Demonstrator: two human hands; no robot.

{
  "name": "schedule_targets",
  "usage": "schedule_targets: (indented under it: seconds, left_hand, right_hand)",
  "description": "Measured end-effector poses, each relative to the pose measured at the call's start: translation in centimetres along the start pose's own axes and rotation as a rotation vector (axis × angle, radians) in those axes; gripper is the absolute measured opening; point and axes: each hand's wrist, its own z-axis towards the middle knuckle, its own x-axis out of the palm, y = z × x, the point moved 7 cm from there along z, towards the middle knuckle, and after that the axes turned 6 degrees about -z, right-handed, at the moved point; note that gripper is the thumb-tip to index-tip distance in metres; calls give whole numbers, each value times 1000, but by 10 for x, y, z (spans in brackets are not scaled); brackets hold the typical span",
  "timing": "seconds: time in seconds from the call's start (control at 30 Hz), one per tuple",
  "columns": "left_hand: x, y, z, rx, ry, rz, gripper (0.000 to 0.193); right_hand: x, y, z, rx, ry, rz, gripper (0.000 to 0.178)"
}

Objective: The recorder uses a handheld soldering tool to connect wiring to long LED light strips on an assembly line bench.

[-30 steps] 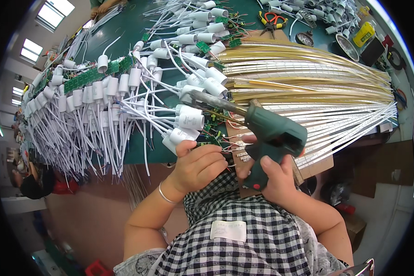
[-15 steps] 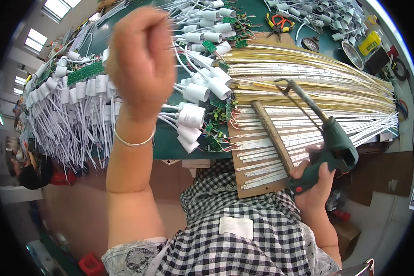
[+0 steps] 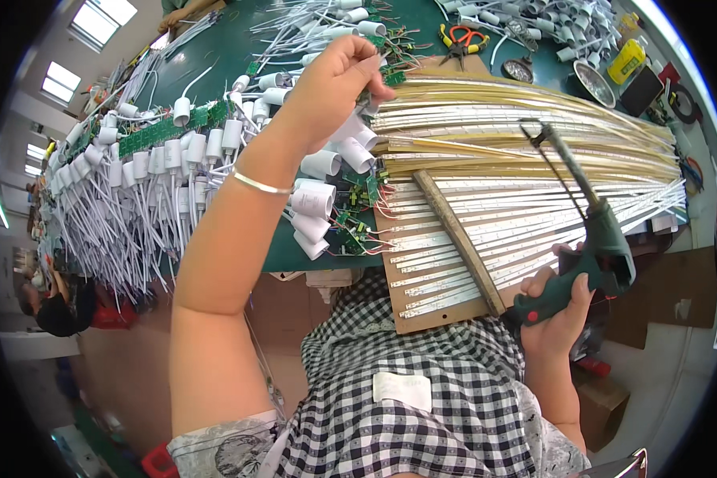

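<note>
My right hand [image 3: 564,323] grips the handle of a dark green soldering gun [image 3: 607,231], its long looped tip pointing up over the strips. My left hand [image 3: 334,84] reaches across the table, thumb and fingers pinched together beside small green circuit boards [image 3: 366,191] with thin wires. What sits in that pinch is too small to make out. White cylindrical caps [image 3: 314,199] with white cables lie beneath and beside this hand. To the right, rows of white and yellow LED strips [image 3: 486,227] are laid out on a brown board [image 3: 422,320], their ends wired to the circuit boards.
A wooden bar [image 3: 458,243] lies across the strips. Red-and-yellow pliers [image 3: 460,44], a round metal dish [image 3: 593,84] and a yellow bottle [image 3: 627,62] stand at the far right. Many cabled caps [image 3: 135,167] fill the left side. Another person [image 3: 60,307] is at far left.
My left hand has moved right and forward, from above the caps to the wired boards at the strip ends. The soldering gun has shifted slightly right, still held.
</note>
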Motion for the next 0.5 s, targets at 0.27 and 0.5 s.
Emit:
schedule_targets:
  seconds: [0.27,0.5]
  left_hand:
    - [-28,-48,19,131,-164,-358,7]
    - [12,-92,60,300,113,-190,11]
  right_hand:
    - [-2,-6,-3,27,7,13,45]
    - [-7,-4,5,4,-45,42,49]
